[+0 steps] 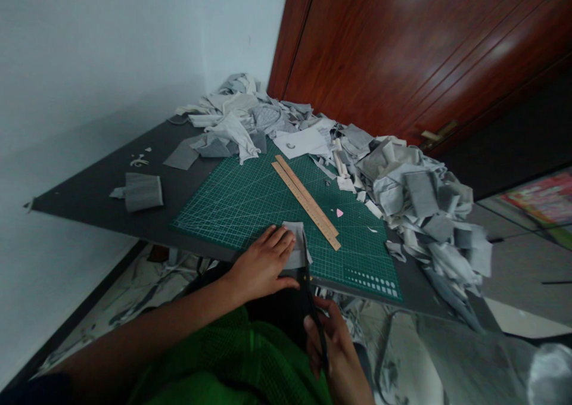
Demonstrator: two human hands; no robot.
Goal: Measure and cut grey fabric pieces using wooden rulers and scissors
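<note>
A small piece of light grey fabric [295, 261] lies at the front edge of the green cutting mat [214, 211]. My left hand [267, 261] rests flat on its left part, fingers stretched out and pressing it down. Below the table edge, my right hand [333, 342] is wrapped round the handles of black scissors [309, 292]. The scissor blades run up along the right side of the fabric, with a narrow strip showing to their right. Two wooden rulers [308, 202] lie side by side, slanting, beyond the fabric.
Heaped fabric scraps [236, 119] line the back of the dark table [89, 199], and another large pile [415, 196] covers its right side. A folded grey piece [143, 192] lies at left. A small pink piece [339, 212] sits on the mat. Wall and wooden door [379, 53] stand behind.
</note>
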